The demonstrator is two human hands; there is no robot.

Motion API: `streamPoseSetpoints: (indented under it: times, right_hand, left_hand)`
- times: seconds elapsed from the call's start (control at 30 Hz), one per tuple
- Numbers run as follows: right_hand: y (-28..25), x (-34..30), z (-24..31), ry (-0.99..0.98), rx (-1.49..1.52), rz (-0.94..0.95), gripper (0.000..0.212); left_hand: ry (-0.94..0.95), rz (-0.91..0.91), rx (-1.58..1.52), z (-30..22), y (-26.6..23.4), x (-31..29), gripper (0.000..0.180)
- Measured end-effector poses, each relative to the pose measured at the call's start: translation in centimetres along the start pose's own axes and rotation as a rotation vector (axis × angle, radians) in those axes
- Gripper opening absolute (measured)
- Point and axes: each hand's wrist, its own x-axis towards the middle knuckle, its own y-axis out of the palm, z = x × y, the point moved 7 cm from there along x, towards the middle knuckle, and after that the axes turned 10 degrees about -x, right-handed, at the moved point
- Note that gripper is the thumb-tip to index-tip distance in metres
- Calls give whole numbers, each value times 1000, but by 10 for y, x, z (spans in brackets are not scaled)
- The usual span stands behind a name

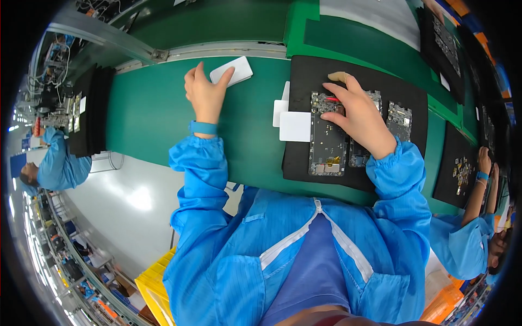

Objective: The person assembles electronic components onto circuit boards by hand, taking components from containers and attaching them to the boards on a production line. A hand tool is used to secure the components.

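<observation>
My left hand [208,98] is at the left part of the green bench, thumb and fingers apart. Its thumb overlaps the edge of a small stack of white cards [239,69]; whether it touches them I cannot tell. Above the black foam mat [296,157], my right hand [359,111] is spread with thumb and forefinger apart, a pale yellowish cover on one finger. Beneath it lies a dark circuit board [328,141], partly hidden by the hand. A small red thing [333,99] shows between thumb and forefinger, apparently on the board. A white card [294,126] adjoins the board's left edge.
Another circuit board [399,119] lies on the mat's right side. More white cards stick out at the mat's left edge. Black mats [89,114] are stacked at the bench's left end. Co-workers in blue [462,244] sit at both sides. A yellow crate [155,285] stands below.
</observation>
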Motion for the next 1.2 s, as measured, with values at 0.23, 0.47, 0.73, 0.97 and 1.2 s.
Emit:
streamPoseSetpoints:
  times: [0.23, 0.47, 0.73, 0.97, 1.2]
  right_hand:
    - [-42, -30, -45, 203, 42, -33, 34]
    - [-37, -31, -63, 76, -62, -36, 46]
    - [-38, -33, -80, 202, 224, 51, 41]
    - [-46, -37, -82, 187, 263, -20, 38]
    - [-46, -39, -84, 200, 260, -24, 38]
  left_hand:
    - [-57, 214, -97, 54, 22, 14, 54]
    - [-154, 123, -638, 60, 12, 17, 32]
    - [-370, 697, -1048, -124, 17, -63, 40]
    - [-447, 839, -1106, -165, 38, -97, 42]
    - [-474, 857, -1130, -171, 39, -102, 40]
